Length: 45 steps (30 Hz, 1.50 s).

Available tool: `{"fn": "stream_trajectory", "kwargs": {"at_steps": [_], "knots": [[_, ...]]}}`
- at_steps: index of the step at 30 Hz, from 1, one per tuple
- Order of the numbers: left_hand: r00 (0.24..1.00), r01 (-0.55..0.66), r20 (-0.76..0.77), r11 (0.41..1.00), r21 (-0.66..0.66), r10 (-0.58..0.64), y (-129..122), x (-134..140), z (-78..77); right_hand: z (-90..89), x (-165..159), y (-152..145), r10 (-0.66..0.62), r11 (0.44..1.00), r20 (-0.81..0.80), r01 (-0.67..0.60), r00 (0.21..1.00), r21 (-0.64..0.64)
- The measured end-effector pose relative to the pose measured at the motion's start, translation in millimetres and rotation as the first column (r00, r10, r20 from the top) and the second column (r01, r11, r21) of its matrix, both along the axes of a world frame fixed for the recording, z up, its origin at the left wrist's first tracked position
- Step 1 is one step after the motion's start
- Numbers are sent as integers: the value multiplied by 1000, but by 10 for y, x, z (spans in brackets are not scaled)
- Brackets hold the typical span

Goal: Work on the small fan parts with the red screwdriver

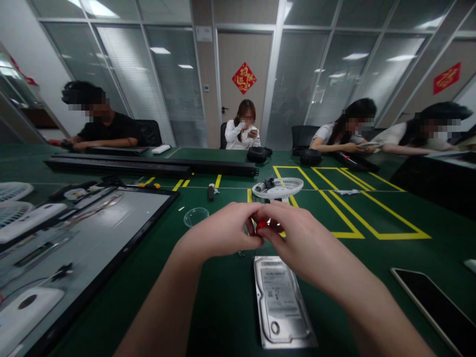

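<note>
Above the green table, my left hand [230, 225] and my right hand [297, 233] meet, thumbs and fingertips touching. A small red thing [262, 225] shows between the fingertips; most of it is hidden, so I cannot tell its kind. My right thumb and fingers close on it. The left fingers are curled and pinched against the right ones, and what lies inside them is hidden. Below the hands a silver hard drive [280, 307] lies flat, label side up. Tiny dark bits, perhaps screws [241, 254], lie just beyond its upper left corner.
A clear round plastic dish [196, 217] sits left of my hands, a white round grille [293, 187] beyond them. At left lies a large opened panel [111, 223]; a phone [431, 307] lies at right. Long black bars [148, 166] stretch across the back. Several people sit around the table.
</note>
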<state>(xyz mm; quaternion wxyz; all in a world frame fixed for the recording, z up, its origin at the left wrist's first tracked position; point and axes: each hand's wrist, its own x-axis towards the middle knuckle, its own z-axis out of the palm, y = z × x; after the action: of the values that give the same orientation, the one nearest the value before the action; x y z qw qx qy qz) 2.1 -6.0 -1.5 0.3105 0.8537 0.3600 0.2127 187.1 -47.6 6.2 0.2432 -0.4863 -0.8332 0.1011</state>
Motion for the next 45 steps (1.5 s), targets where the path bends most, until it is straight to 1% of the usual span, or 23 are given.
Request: {"fn": "stream_trajectory", "kwargs": {"at_steps": [4, 10, 15, 17, 20, 23, 25, 31, 34, 37, 39, 42, 45], "knots": [[1000, -20, -9, 1000, 17, 20, 5, 10, -15, -3, -2, -21, 25, 1000, -21, -25, 999, 0], [999, -37, -13, 999, -33, 36, 19, 14, -38, 1, -13, 3, -23, 1000, 17, 23, 1000, -10], [1000, -25, -17, 999, 23, 26, 3, 5, -12, -34, 12, 15, 36, 999, 7, -36, 999, 14], [999, -34, -15, 999, 36, 35, 7, 1, -16, -30, 7, 6, 38, 999, -5, -38, 999, 12], [1000, -29, -10, 999, 15, 30, 20, -7, -33, -12, -15, -7, 24, 1000, -36, -24, 999, -6], [1000, -15, -14, 1000, -9, 14, 23, -12, -39, -10, -27, -4, -36, 999, -10, 36, 999, 0], [1000, -10, -3, 1000, -11, 10, 17, -12, -34, -17, -24, 1, -46, 999, -8, 46, 999, 6], [1000, -7, -14, 999, 44, 8, 4, -4, -28, -13, -22, -20, 64, 998, -82, -62, 995, 28], [1000, -17, 0, 999, 38, 17, 15, 0, -37, 3, -35, -28, 33, 999, -66, -32, 997, 20], [1000, -27, -3, 1000, -16, 27, 23, 2, -37, 5, -39, -17, -23, 1000, -14, 23, 1000, 4], [1000, -29, -12, 999, -44, 29, 19, 3, -28, -3, -28, -6, -22, 1000, -7, 22, 1000, -2], [999, -29, -20, 1000, -11, 29, 5, 5, -12, -14, -2, -4, 18, 1000, -17, -18, 1000, -8], [999, -33, -20, 999, 24, 34, 3, 5, -12, -4, 2, -18, 27, 999, -19, -27, 999, -18]]}}
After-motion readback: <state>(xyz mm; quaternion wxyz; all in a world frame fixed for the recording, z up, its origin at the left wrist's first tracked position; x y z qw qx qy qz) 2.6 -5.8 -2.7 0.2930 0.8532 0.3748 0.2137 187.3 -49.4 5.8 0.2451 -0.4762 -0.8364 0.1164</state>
